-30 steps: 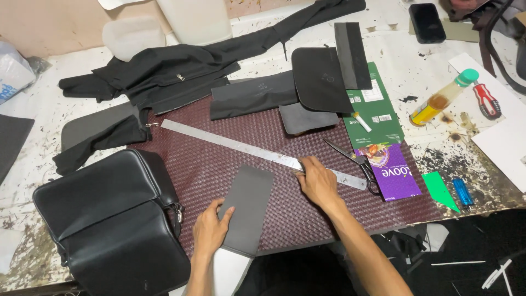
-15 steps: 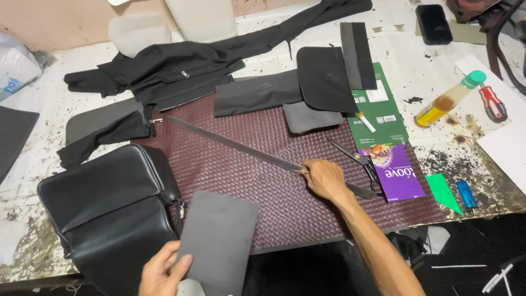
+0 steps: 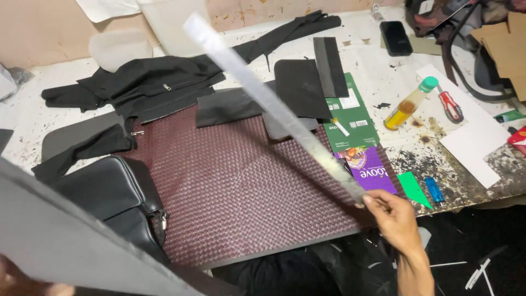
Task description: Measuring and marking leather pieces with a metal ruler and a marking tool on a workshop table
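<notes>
I see my right hand (image 3: 395, 215) closed around one end of the long metal ruler (image 3: 274, 104), lifted slantwise above the woven maroon mat (image 3: 241, 186) on the surface. My left hand (image 3: 22, 282) shows only at the mat's near-left corner, under a grey sheet (image 3: 66, 241); I cannot tell its grip. A black bag (image 3: 112, 194) sits left of the mat.

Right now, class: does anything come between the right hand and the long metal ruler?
Nothing visible does. The right hand already grips the near end of the metal ruler, which slants up above the woven maroon mat. The grey sheet at lower left is apart from that grip.
</notes>
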